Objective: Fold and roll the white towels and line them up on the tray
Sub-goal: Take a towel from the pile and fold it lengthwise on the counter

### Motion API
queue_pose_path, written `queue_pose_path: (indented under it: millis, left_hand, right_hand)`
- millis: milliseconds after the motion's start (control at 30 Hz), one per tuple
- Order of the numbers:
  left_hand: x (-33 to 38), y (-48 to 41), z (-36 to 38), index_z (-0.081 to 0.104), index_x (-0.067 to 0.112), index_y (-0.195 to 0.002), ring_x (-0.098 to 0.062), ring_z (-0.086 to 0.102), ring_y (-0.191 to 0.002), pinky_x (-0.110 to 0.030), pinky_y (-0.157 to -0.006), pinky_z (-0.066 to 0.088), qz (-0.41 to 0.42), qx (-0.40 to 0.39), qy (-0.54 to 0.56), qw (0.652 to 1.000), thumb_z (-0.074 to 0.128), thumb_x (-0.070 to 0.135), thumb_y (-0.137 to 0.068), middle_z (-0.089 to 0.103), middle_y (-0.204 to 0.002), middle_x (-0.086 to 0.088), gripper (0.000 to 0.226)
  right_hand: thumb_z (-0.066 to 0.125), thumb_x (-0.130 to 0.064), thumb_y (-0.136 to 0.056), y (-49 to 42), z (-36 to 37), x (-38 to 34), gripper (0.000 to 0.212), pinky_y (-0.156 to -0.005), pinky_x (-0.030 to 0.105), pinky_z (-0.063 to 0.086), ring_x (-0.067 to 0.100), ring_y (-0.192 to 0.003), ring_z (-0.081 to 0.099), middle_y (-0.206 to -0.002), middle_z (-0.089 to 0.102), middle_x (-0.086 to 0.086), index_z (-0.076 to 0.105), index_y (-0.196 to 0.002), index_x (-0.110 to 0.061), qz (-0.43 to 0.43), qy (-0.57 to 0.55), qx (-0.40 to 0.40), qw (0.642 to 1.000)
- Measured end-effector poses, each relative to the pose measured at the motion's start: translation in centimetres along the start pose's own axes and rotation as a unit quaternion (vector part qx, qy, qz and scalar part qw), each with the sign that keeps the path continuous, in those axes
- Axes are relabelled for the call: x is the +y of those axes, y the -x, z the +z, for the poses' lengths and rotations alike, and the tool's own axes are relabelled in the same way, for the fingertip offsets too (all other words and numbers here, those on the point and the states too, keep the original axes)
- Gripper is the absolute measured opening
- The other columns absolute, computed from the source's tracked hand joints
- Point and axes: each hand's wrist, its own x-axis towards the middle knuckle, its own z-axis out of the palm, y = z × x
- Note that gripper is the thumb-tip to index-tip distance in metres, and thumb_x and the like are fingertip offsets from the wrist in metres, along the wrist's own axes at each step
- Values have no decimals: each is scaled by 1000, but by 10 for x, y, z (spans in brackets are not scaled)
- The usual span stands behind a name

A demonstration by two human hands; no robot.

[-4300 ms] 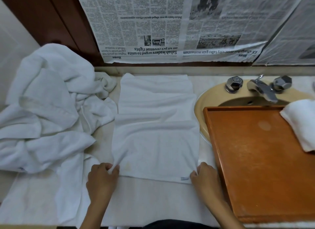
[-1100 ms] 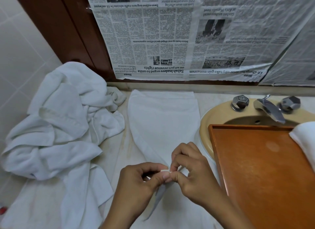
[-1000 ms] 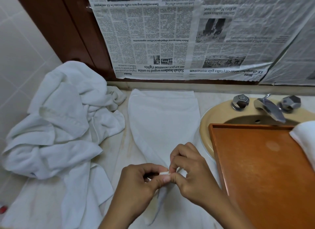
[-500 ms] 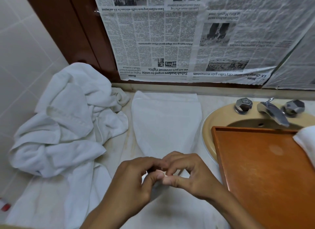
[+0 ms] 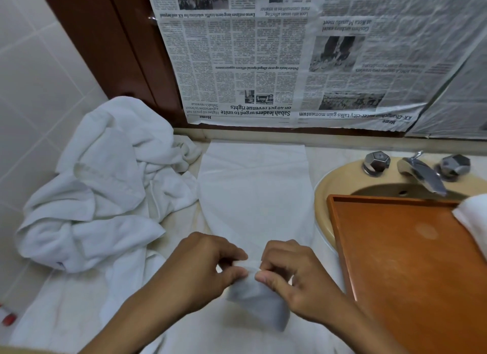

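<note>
A white towel [image 5: 254, 190] lies lengthwise on the counter, its far end flat against the wall ledge. Its near end is drawn together and lifted. My left hand [image 5: 208, 264] and my right hand [image 5: 290, 269] pinch that near end between thumbs and fingers, close together, with a fold of cloth hanging under them. The orange wooden tray [image 5: 395, 261] sits to the right over the basin. One white towel [image 5: 471, 222] lies on its far right edge, partly cut off by the frame.
A heap of crumpled white towels [image 5: 102, 190] fills the counter's left side by the tiled wall. The beige basin [image 5: 326, 192] with a chrome tap [image 5: 419, 173] stands behind the tray. Newspaper covers the wall behind. A small red object [image 5: 8, 319] lies at far left.
The towel lay flat with my hands on its two near corners. Both hands brought the corners together at the middle and now hold the gathered end lifted off the counter.
</note>
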Motion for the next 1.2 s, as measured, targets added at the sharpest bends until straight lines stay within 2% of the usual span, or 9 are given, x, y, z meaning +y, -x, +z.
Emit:
queue_pose_path:
  millis: [133,267,333,467,533,733,1000,1133,1200]
  left_hand:
    - [1,-5,-1,69,36,-115,0,59,-98,-4,-64,34,-4,-55,-57,997,62,49,-91,70,-100,16,29]
    - [-3,-5,-2,69,33,-101,4,57,-81,-5,-63,37,36,-65,-53,996,64,50,-88,68,-88,17,22]
    - [-5,-1,-6,66,33,-91,3,55,-78,-7,-64,38,75,-60,-52,994,63,52,-86,65,-83,18,20]
    - [-29,-9,-20,64,26,-83,2,49,-70,-16,-62,42,227,-62,-62,970,62,43,-88,57,-75,16,17]
    - [-43,-18,-31,64,23,-82,4,46,-70,-15,-63,40,247,-37,-60,966,63,39,-89,56,-75,16,17]
    - [-74,-42,-51,64,26,-84,2,51,-72,-9,-70,36,232,17,-90,968,57,44,-91,59,-77,16,21]
    - [-111,-71,-84,67,24,-84,-2,57,-72,-26,-63,49,194,69,-117,971,56,47,-88,61,-77,17,26]
    - [-123,-98,-93,69,22,-84,4,53,-75,-17,-62,41,176,90,-134,971,52,48,-83,55,-76,28,32]
    - [-129,-111,-94,71,20,-83,-1,52,-71,-23,-61,43,161,96,-146,971,49,49,-80,56,-75,26,37]
  right_hand:
    - [60,-26,-90,3,3,-2,20,-74,20,32,-1,-67,40,-75,40,-22,49,-75,-28,-26,40,-16,999]
    - [60,-27,-91,5,-1,-1,19,-78,19,30,-2,-66,41,-73,41,-25,48,-76,-30,-22,35,-30,999]
    - [61,-27,-92,6,-2,1,19,-79,18,29,-3,-66,42,-73,42,-26,49,-76,-30,-23,37,-33,999]
    - [62,-28,-92,10,-4,8,20,-79,21,30,-1,-63,42,-73,46,-19,52,-75,-27,-24,40,-42,998]
    - [62,-29,-93,9,-6,14,22,-78,22,31,-2,-61,41,-71,44,-19,50,-74,-28,-17,48,-39,998]
    - [55,-37,-94,5,-18,38,21,-72,24,33,-6,-61,42,-67,43,-26,49,-75,-31,2,78,-23,997]
    - [52,-39,-93,14,-32,58,19,-73,16,31,-8,-62,44,-70,47,-26,44,-76,-36,17,99,-3,995]
    - [54,-43,-92,14,-43,73,26,-65,14,32,-7,-60,45,-66,46,-24,48,-72,-28,30,99,30,994]
    - [54,-47,-91,15,-49,79,31,-62,13,32,-4,-58,46,-64,47,-21,49,-70,-25,34,87,49,994]
